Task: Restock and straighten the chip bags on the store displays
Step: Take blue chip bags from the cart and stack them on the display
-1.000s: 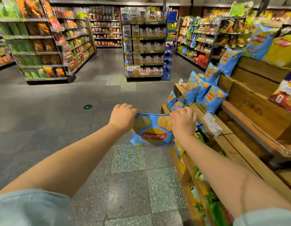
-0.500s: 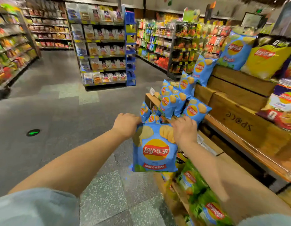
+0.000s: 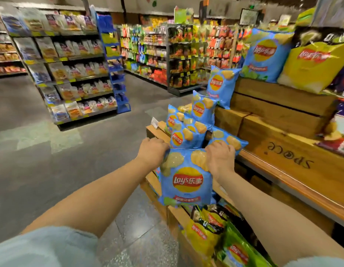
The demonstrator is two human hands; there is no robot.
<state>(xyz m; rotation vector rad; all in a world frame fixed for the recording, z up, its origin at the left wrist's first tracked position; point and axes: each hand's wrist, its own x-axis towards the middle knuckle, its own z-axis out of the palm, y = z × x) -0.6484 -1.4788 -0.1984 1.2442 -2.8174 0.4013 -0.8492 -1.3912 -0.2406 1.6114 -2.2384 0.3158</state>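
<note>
My left hand (image 3: pixel 153 151) gripped the top left corner of the blue Lay's chip bag (image 3: pixel 185 179), fingers curled over its edge. My right hand (image 3: pixel 220 158) gripped the top right corner the same way. I held the bag up straight, logo facing me, just in front of the other blue bags (image 3: pixel 186 134) on the wooden display (image 3: pixel 294 164), so it could stand with them.

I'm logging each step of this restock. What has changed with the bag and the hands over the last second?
The blue Lay's bag has swung from lying nearly flat, seen edge-on, to hanging upright with its front facing the camera, and it has come nearer the blue bags on the wooden display. The view has turned right toward that display. Unchanged: the left hand and the right hand each grip a top corner.
</note>
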